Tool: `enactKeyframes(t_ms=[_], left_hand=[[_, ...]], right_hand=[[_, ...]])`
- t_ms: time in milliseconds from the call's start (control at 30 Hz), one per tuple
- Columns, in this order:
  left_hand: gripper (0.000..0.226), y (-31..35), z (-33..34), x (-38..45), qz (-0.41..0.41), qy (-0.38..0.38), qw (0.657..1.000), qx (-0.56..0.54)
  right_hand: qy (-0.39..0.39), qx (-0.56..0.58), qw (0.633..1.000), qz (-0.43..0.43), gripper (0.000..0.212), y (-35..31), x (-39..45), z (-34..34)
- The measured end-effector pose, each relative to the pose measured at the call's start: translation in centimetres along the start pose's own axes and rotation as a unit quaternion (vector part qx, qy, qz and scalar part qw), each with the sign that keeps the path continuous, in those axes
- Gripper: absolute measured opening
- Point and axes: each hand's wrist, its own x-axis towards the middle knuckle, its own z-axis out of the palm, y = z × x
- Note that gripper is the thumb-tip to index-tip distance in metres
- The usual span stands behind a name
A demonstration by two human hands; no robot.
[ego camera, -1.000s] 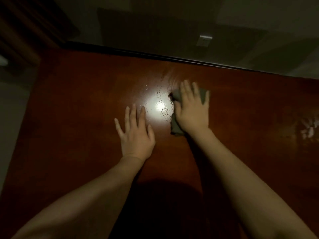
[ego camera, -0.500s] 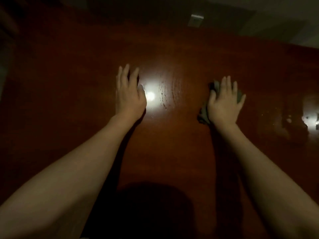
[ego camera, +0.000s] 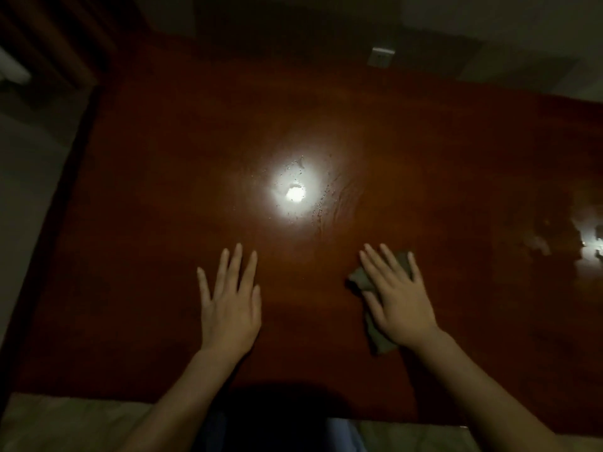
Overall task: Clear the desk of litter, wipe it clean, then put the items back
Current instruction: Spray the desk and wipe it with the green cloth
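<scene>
head view: right hand (ego camera: 399,300), lower right of centre, lies flat with fingers straight and spread, pressing a folded grey-green cloth (ego camera: 380,340) onto the red-brown desk (ego camera: 146,223); the cloth shows past the thumb side and beyond the fingertips, its long axis running from the lower edge of the frame up toward the fingers. left hand (ego camera: 230,303), lower centre, rests palm down on the bare wood, fingers straight, holding nothing, well apart from the cloth. a bright lamp reflection (ego camera: 293,194) with speckled droplets (ego camera: 321,207) lies up and to the left of the right hand, between the two hands and nearer the frame's centre; a second smeared wet patch (ego camera: 541,236) sits toward the right edge. judged step: wiping; the droplets are roughly as near to either hand, but only the right hand has the cloth, so a stroke up-left would likely meet them
</scene>
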Motion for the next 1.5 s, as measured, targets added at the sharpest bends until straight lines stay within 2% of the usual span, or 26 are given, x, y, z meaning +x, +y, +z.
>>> enactKeyframes(t_ms=[67, 167, 233, 300, 367, 500, 633, 700, 767, 867, 967, 1033, 1133, 1200, 1300, 1333, 1400, 1500], left_hand=[[0.056, -0.3, 0.4, -0.1, 0.000, 0.000, 1.000, 0.007], [0.056, -0.2, 0.2, 0.0, 0.007, 0.008, 1.000, 0.011], [0.055, -0.2, 0.1, -0.1, 0.011, 0.010, 1.000, 0.010], [0.055, -0.2, 0.0, 0.0, 0.008, 0.009, 1.000, 0.011], [0.055, -0.2, 0.0, 0.0, 0.008, 0.010, 1.000, 0.011], [0.056, 0.1, -0.1, 0.0, 0.011, 0.009, 1.000, 0.008], [0.052, 0.4, -0.1, -0.2, 0.003, 0.010, 1.000, 0.002], [0.052, 0.4, -0.2, -0.3, 0.004, 0.013, 1.000, -0.004], [0.054, 0.4, -0.1, -0.2, 0.001, 0.023, 1.000, -0.009], [0.055, 0.3, 0.0, -0.2, 0.001, 0.027, 0.999, -0.017], [0.054, 0.4, -0.1, -0.2, -0.001, 0.031, 0.999, -0.016], [0.051, 0.5, -0.1, -0.2, -0.002, 0.032, 0.999, -0.019], [0.050, 0.7, -0.4, -0.3, -0.010, 0.030, 0.999, -0.029], [0.048, 1.1, -0.9, 0.1, -0.033, 0.037, 0.998, -0.044], [0.042, 2.4, -1.8, 1.2, -0.084, 0.063, 0.991, -0.081], [0.041, 3.0, -2.0, 1.6, -0.091, 0.072, 0.989, -0.092], [0.039, 4.3, -2.1, 2.5, -0.085, 0.080, 0.987, -0.110], [0.042, 6.5, -1.5, 3.7, -0.053, 0.084, 0.987, -0.129]], right_hand=[[0.020, 0.026, 0.992, 0.119, 0.061, 1.1, 1.7, -0.9], [0.059, 0.058, 0.955, 0.284, 0.059, 0.1, 6.8, -2.1], [0.059, 0.069, 0.942, 0.322, 0.060, -1.8, 10.2, -2.8], [0.045, 0.063, 0.960, 0.270, 0.060, -4.9, 12.0, -3.1], [0.035, 0.040, 0.984, 0.169, 0.060, -8.5, 11.3, -2.2], [0.037, 0.029, 0.999, -0.007, 0.062, -13.8, 2.1, 1.2], [-0.027, -0.010, 0.995, -0.091, 0.063, -10.1, -8.6, 3.4], [-0.021, -0.011, 0.999, -0.046, 0.057, -6.4, -10.5, 3.5], [-0.016, 0.028, 0.997, 0.070, 0.056, -3.4, -9.9, 2.6], [0.042, 0.062, 0.967, 0.244, 0.061, -1.1, -5.4, 1.4], [0.053, 0.070, 0.941, 0.326, 0.059, -1.7, -0.3, 0.2], [0.053, 0.069, 0.953, 0.291, 0.059, -3.7, 0.8, 0.2], [0.062, 0.019, 0.994, 0.089, 0.060, -7.4, -2.6, 1.8], [0.036, 0.004, 0.999, -0.030, 0.059, -8.2, -6.5, 2.9], [-0.025, -0.029, 0.992, -0.123, 0.058, -5.3, -11.3, 3.8], [-0.038, -0.039, 0.991, -0.123, 0.058, -3.5, -12.0, 3.7], [-0.041, -0.026, 0.997, -0.059, 0.055, 0.1, -12.2, 3.1], [0.003, 0.046, 0.989, 0.141, 0.057, 4.6, -8.4, 1.1]])
